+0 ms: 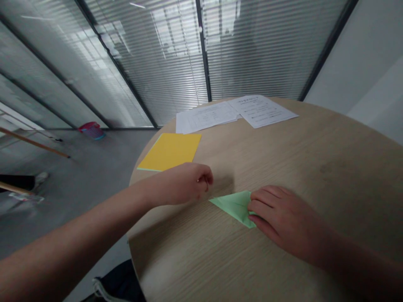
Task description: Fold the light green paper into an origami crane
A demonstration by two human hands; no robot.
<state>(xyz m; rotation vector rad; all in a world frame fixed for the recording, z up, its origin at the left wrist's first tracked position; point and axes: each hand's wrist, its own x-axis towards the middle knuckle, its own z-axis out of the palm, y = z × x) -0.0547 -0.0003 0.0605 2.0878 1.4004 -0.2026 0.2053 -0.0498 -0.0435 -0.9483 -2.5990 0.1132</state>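
A green folded paper [236,206] lies on the round wooden table, with a narrow pointed tip aimed left and crease lines on its face. My right hand [283,218] rests over its right end, fingers together and pressing on the paper, so that end is hidden. My left hand [189,182] hovers just above the table, left of the paper's tip and apart from it. Its fingers are curled in, and I see nothing between them. Behind the left wrist is a stack of square paper [171,150], yellow on top with a pale green edge showing below.
Printed white sheets [214,116] overlap along the far edge of the table [315,159]. Glass partitions with blinds [252,63] stand behind it. On the floor at left are a red and blue basket [92,131] and a wooden pole [34,142].
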